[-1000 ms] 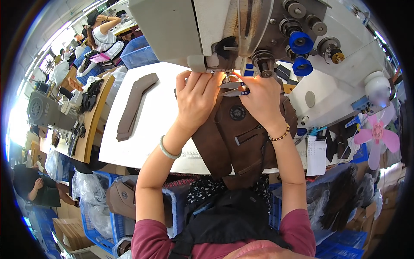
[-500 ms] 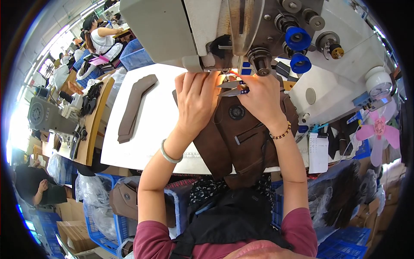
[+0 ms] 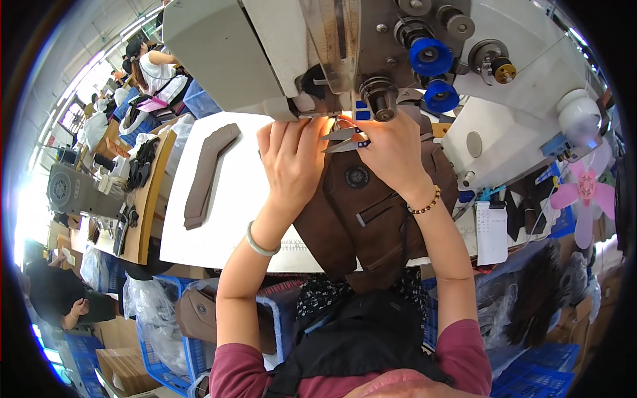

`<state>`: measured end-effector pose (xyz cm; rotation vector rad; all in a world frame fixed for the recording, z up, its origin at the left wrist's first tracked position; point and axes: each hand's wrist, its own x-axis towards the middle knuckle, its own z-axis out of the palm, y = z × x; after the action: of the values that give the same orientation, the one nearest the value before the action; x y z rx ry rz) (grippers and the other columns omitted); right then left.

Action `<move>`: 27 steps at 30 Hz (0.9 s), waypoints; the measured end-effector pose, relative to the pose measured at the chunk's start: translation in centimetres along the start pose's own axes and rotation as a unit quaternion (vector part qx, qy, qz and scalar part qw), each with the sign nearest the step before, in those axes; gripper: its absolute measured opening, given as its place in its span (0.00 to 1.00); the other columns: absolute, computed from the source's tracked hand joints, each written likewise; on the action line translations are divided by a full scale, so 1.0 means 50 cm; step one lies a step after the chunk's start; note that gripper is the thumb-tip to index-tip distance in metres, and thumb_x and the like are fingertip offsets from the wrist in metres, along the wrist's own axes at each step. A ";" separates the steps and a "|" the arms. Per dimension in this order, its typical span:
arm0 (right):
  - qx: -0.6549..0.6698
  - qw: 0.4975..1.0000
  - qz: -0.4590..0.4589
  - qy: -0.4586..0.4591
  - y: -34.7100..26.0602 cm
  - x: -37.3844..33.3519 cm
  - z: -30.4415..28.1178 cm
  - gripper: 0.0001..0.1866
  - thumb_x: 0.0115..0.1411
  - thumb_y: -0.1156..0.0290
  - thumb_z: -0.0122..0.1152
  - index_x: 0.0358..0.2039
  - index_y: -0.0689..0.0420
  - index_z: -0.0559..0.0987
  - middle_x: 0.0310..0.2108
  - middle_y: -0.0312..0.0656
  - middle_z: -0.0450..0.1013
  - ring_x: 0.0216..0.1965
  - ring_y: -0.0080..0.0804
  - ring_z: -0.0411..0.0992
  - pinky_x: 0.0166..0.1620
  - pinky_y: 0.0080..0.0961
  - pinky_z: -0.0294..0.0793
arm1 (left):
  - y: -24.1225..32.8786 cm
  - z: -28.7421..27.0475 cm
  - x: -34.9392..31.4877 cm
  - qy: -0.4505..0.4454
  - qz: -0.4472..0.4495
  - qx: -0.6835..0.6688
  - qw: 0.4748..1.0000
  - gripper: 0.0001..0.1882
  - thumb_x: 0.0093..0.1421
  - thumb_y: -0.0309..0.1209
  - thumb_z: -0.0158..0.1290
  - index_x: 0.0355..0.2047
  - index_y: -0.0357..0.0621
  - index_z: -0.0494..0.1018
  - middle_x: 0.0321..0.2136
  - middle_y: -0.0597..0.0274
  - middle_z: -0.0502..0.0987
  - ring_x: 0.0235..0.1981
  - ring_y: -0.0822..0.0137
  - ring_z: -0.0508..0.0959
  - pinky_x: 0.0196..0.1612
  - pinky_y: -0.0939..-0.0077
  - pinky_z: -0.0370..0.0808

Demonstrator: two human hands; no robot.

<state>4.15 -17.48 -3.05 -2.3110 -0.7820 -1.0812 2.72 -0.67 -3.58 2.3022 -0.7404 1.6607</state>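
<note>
Hands on white table point(image 3: 225, 219): left point(image 3: 290, 159) presses brown bag point(image 3: 371, 212), right point(image 3: 391, 149) grips snips point(image 3: 344, 139).

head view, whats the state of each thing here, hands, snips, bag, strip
left hand: flat on the brown bag, fingers under the machine head
right hand: holding thread snips
thread snips: blades apart, near the needle
brown bag: on the table, hanging over the front edge
brown strip: lying flat, untouched
sewing machine: work light on

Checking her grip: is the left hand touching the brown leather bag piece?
Touching. The head view shows the left hand pressed flat on the brown leather bag piece.
</note>
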 end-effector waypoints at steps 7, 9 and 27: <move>0.006 0.998 -0.029 0.047 0.004 0.002 0.006 0.11 0.38 0.71 0.65 0.26 0.53 0.81 0.19 0.39 0.69 0.23 0.38 0.68 0.26 0.31 0.66 | -0.001 -0.005 -0.001 -0.007 -0.011 -0.012 1.000 0.15 0.43 0.23 0.56 0.35 0.41 0.74 0.31 0.61 0.74 0.39 0.61 0.71 0.42 0.67 0.62; -0.002 1.000 -0.005 0.008 0.001 0.001 0.004 0.13 0.36 0.73 0.67 0.27 0.50 0.82 0.29 0.38 0.66 0.32 0.33 0.69 0.32 0.30 0.70 | -0.001 -0.005 0.000 -0.011 -0.013 -0.014 1.000 0.15 0.43 0.22 0.56 0.35 0.40 0.74 0.31 0.61 0.74 0.39 0.61 0.71 0.42 0.67 0.62; 0.008 0.996 -0.031 0.084 0.017 -0.009 0.030 0.13 0.35 0.73 0.68 0.25 0.53 0.77 0.31 0.38 0.66 0.28 0.33 0.69 0.28 0.29 0.69 | 0.003 -0.009 0.004 -0.018 -0.018 -0.016 1.000 0.16 0.44 0.25 0.58 0.36 0.41 0.74 0.31 0.62 0.73 0.37 0.61 0.70 0.42 0.66 0.61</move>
<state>5.27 -17.30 -4.44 -2.1615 -0.7986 -1.2727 2.30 -0.64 -3.27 2.3149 -0.7231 1.5854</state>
